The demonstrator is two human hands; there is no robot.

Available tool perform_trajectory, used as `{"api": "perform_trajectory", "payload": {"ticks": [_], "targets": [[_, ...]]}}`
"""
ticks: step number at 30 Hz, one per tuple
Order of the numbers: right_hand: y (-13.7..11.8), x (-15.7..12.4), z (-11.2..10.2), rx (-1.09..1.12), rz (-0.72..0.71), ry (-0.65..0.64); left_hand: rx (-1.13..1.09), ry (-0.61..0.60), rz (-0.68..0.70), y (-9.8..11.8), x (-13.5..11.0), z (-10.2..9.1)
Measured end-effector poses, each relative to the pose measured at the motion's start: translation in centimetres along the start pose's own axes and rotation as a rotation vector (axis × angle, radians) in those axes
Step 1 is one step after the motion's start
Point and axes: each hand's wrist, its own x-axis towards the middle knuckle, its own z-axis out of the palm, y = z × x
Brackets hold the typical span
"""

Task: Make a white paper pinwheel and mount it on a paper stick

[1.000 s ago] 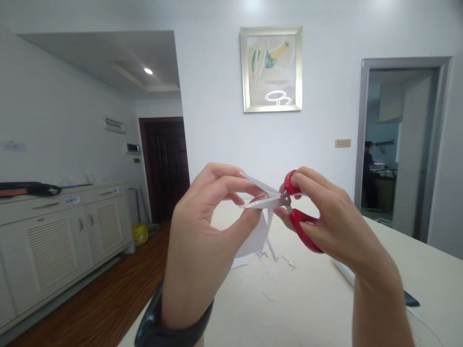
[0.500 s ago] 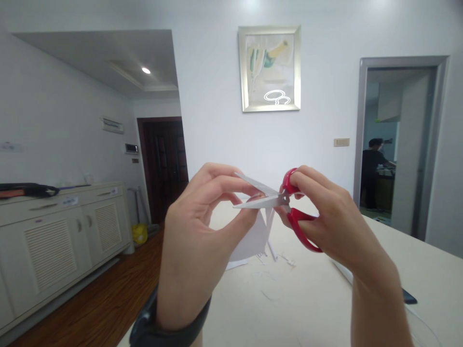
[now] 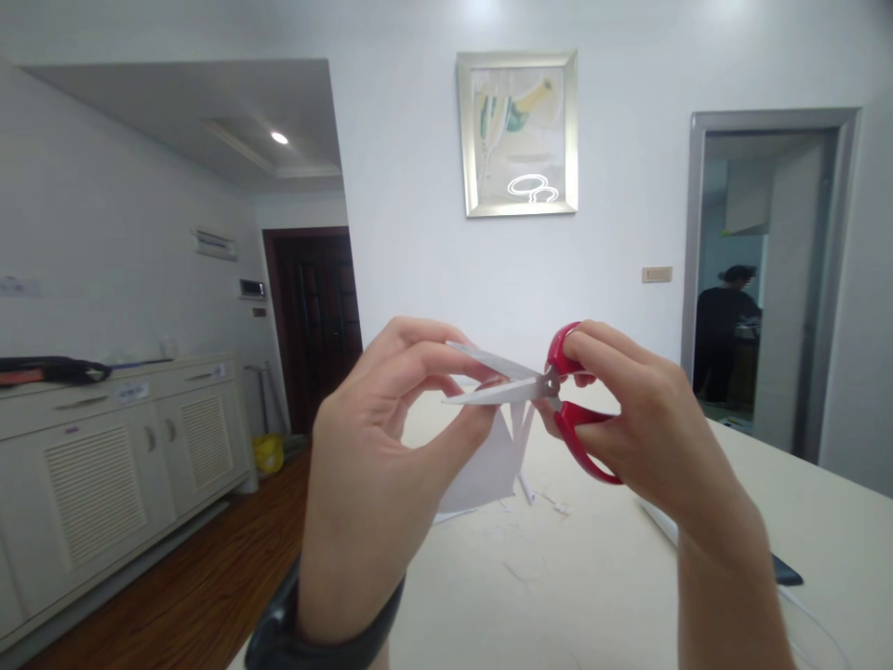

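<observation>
My right hand (image 3: 628, 409) is closed round the red handles of a pair of scissors (image 3: 516, 377), fingers through the loops. The blades point left and stand apart. A sheet of white paper (image 3: 481, 470) hangs below the blades, pinched between the thumb and fingers of my left hand (image 3: 405, 419). A narrow strip of the paper splits off at its right edge, close to the scissors' pivot. The blades partly cover my left fingertips and the paper's upper edge.
Thin paper scraps and a small white roll (image 3: 526, 489) lie on the pale table (image 3: 593, 586). At the right, a dark flat object (image 3: 787, 569) and a white cable rest near my right wrist. Beyond a doorway stands a person (image 3: 726, 326).
The scissor blades have closed slightly and shifted a little left. The strip at the paper's right edge stands further from the sheet. In the doorway, the person has moved slightly.
</observation>
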Motion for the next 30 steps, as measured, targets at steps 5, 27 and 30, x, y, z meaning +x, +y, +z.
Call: {"api": "perform_trajectory", "payload": {"ticks": [5, 27, 30], "targets": [[0.00, 0.00, -0.06, -0.005, -0.010, 0.008, -0.016, -0.018, 0.001, 0.06, 0.02, -0.11], [-0.12, 0.07, -0.22, -0.024, 0.006, 0.017, -0.040, -0.013, 0.006, -0.14, -0.04, -0.12], [-0.16, 0.10, -0.23, -0.026, 0.011, 0.024, -0.050, -0.015, 0.008, -0.15, -0.04, -0.09]]}}
